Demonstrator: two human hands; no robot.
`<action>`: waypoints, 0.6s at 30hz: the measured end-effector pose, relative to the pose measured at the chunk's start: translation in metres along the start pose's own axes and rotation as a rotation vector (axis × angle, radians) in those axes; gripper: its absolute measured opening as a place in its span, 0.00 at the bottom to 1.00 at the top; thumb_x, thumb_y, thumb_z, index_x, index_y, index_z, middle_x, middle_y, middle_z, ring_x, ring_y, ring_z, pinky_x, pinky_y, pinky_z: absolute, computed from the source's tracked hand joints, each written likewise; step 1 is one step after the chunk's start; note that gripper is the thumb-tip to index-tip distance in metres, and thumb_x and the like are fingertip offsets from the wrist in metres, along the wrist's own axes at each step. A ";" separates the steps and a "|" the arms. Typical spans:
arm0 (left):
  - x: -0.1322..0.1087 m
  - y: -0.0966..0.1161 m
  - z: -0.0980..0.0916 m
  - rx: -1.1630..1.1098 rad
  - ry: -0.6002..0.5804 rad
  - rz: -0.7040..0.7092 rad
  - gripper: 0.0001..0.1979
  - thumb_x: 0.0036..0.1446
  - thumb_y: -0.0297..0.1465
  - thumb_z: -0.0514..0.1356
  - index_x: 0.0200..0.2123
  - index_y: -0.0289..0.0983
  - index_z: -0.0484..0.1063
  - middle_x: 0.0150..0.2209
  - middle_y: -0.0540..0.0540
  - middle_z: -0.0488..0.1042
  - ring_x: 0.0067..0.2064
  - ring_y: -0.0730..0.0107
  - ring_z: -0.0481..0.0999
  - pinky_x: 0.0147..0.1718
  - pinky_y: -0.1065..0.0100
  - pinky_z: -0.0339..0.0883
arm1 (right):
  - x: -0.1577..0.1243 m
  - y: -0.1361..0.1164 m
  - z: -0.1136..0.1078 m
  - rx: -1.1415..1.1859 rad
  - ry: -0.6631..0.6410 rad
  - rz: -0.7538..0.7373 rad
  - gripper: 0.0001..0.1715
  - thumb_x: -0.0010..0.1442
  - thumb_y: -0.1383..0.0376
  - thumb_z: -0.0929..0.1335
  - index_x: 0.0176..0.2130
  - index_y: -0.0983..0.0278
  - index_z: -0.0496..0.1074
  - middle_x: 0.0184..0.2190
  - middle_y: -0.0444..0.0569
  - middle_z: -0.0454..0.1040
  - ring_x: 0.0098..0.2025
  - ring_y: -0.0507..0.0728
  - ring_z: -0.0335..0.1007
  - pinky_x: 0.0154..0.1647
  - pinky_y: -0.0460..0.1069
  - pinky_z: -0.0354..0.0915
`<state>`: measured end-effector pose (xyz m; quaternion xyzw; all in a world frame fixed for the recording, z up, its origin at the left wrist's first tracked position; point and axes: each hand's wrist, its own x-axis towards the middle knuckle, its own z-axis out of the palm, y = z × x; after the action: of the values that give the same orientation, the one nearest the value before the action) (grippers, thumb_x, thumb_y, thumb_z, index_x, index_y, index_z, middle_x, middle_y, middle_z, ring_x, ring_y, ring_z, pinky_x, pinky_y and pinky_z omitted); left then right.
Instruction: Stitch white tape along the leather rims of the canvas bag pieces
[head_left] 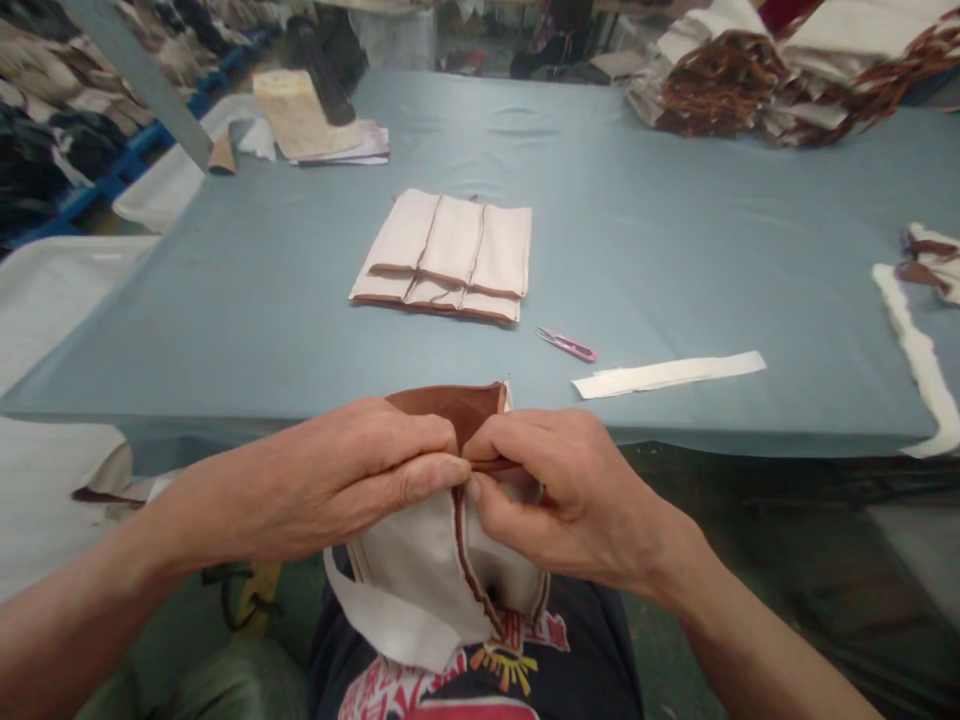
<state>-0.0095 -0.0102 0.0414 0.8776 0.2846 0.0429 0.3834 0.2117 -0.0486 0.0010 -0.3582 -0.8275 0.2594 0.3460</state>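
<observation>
Above my lap, at the table's near edge, my left hand [390,465] and my right hand [540,490] meet at the top of a sewn cream fabric piece [412,550] with a brown inner side. Both hands are closed, thumbs and fingers pinching its upper edge beside a brown-edged seam. The piece hangs below my fingers, its brown side showing behind them. A loose white strip [397,620] dangles at its lower left. Beyond my hands lie similar cream pieces [450,240] in a stack and pink-handled thread snips [568,345].
White strips [667,375] lie near the front edge of the blue-grey covered table [637,230]. At the back right are bundled cream and brown pieces [720,75]; a yellowish block [300,110] stands back left. White tubs [60,290] line the left side.
</observation>
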 end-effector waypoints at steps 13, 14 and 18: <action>0.003 0.000 0.032 0.215 0.356 0.130 0.15 0.61 0.23 0.54 0.24 0.41 0.55 0.19 0.57 0.56 0.21 0.74 0.55 0.22 0.64 0.45 | 0.002 0.006 -0.009 0.161 -0.112 0.044 0.16 0.68 0.67 0.61 0.32 0.66 0.73 0.25 0.46 0.75 0.26 0.51 0.67 0.31 0.48 0.59; 0.004 0.002 0.035 0.146 0.384 0.135 0.15 0.59 0.22 0.53 0.23 0.40 0.53 0.19 0.58 0.55 0.21 0.75 0.53 0.22 0.65 0.45 | 0.002 0.008 -0.007 0.221 -0.093 0.038 0.16 0.70 0.65 0.62 0.31 0.65 0.72 0.24 0.43 0.72 0.25 0.50 0.64 0.30 0.47 0.57; 0.009 0.012 0.045 -0.159 0.486 0.168 0.17 0.56 0.19 0.55 0.22 0.40 0.51 0.17 0.59 0.52 0.20 0.77 0.50 0.20 0.68 0.48 | 0.006 0.019 0.009 0.670 -0.094 0.099 0.26 0.71 0.52 0.68 0.26 0.63 0.66 0.21 0.38 0.62 0.22 0.47 0.54 0.23 0.44 0.53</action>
<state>0.0172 -0.0413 0.0166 0.8292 0.2902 0.3063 0.3667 0.2094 -0.0339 -0.0153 -0.2517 -0.6929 0.5496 0.3930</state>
